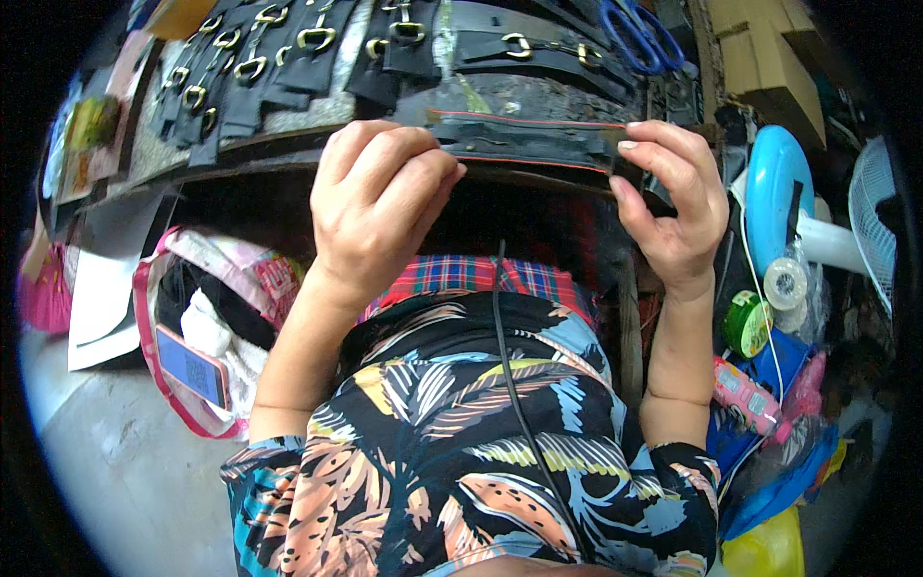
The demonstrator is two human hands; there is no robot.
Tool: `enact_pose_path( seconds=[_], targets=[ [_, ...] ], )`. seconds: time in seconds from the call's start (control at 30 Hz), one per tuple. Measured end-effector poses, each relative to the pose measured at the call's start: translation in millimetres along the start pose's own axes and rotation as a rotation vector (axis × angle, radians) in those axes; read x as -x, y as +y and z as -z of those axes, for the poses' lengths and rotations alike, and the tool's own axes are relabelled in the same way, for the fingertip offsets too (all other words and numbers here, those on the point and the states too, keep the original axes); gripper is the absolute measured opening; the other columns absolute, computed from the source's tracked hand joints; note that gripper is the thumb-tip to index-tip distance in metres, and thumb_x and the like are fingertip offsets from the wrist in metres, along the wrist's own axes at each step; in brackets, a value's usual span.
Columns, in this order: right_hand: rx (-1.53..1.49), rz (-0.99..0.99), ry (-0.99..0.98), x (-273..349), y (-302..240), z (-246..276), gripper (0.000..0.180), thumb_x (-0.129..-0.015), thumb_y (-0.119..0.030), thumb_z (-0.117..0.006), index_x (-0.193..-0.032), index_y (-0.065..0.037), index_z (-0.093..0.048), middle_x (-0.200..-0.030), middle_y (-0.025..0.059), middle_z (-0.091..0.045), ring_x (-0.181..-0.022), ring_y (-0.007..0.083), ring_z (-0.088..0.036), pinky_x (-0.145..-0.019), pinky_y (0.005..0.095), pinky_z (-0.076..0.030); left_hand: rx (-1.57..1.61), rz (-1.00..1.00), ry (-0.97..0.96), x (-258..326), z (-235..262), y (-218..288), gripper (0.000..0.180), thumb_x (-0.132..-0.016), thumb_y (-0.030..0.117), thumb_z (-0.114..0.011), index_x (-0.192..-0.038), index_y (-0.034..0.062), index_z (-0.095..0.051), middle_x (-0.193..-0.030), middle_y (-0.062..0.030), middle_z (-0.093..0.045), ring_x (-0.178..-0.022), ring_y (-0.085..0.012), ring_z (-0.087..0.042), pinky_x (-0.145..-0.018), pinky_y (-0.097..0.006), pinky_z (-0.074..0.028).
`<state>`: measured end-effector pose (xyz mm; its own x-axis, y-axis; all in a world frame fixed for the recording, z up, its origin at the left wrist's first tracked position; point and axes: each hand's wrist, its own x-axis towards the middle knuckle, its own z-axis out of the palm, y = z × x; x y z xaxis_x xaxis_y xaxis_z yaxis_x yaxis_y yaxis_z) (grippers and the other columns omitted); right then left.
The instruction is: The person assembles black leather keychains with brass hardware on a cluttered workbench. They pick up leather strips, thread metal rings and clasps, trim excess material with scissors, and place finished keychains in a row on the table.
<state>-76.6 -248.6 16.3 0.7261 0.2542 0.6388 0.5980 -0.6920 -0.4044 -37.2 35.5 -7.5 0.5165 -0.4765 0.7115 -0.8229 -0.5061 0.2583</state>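
A dark strap-like strip with thin orange-red edges is stretched level between my hands, just over the front edge of the workbench. My left hand is closed in a pinch at its left end, and the fingers cover that end. At the other end, the thumb and fingertips of my right hand grip the strip. Behind it on the bench lie black straps with gold-coloured buckles in overlapping rows. Another black strap with gold rings lies flat behind the strip.
Blue-handled scissors lie at the back right, near a cardboard box. At right stand a fan, a blue round object, tape rolls and a pink bottle. A pink-edged bag with a phone sits lower left.
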Motion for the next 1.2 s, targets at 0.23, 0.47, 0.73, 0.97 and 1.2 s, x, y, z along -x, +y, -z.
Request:
enact_pose_path(
  seconds=[0.23,0.47,0.73,0.97,1.2],
  targets=[
    [0.081,0.023,-0.086,0,2,-4,0.032,-0.073,-0.008,-0.083,-0.104,-0.007,-0.075,-0.107,0.0105,-0.07,-0.093,0.0292,-0.067,-0.079,0.0381,-0.056,0.024,0.074,0.071,5,5,-5,0.025,-0.074,0.003,-0.082,-0.094,0.0038,-0.067,-0.095,-0.0106,-0.066,-0.08,-0.0284,-0.063,-0.07,-0.037,-0.053],
    [0.102,0.015,-0.128,-3,2,-2,0.032,-0.074,-0.008,-0.083,-0.104,-0.006,-0.074,-0.106,0.011,-0.07,-0.092,0.0293,-0.067,-0.079,0.0383,-0.055,0.099,0.073,0.083,0,3,-7,0.029,-0.072,0.0,-0.081,-0.098,0.0035,-0.068,-0.098,-0.0111,-0.067,-0.079,-0.0286,-0.064,-0.069,-0.037,-0.054],
    [0.095,0.053,-0.125,-7,4,-10,0.028,-0.074,-0.007,-0.083,-0.101,-0.008,-0.075,-0.102,0.0095,-0.071,-0.091,0.0286,-0.067,-0.078,0.0381,-0.056,-0.099,-0.018,-0.094,-10,-3,-5,0.021,-0.074,0.015,-0.069,-0.093,0.0084,-0.069,-0.091,-0.003,-0.06,-0.085,-0.023,-0.059,-0.073,-0.034,-0.052],
    [0.104,0.061,-0.126,-5,6,-13,0.025,-0.073,-0.006,-0.083,-0.097,-0.008,-0.076,-0.099,0.0086,-0.071,-0.089,0.0282,-0.067,-0.077,0.0378,-0.056,-0.102,-0.046,-0.127,-18,-11,4,0.021,-0.068,0.014,-0.073,-0.086,0.0089,-0.064,-0.084,-0.0043,-0.054,-0.082,-0.0249,-0.056,-0.07,-0.036,-0.051],
    [0.131,0.061,-0.111,-1,6,-16,0.024,-0.073,-0.007,-0.083,-0.096,-0.008,-0.076,-0.1,0.0076,-0.07,-0.09,0.0276,-0.066,-0.077,0.0382,-0.055,-0.055,0.112,0.1,-10,4,-10,0.021,-0.068,0.001,-0.069,-0.086,0.0037,-0.059,-0.08,-0.0119,-0.054,-0.075,-0.0335,-0.055,-0.068,-0.042,-0.049]
  ],
)
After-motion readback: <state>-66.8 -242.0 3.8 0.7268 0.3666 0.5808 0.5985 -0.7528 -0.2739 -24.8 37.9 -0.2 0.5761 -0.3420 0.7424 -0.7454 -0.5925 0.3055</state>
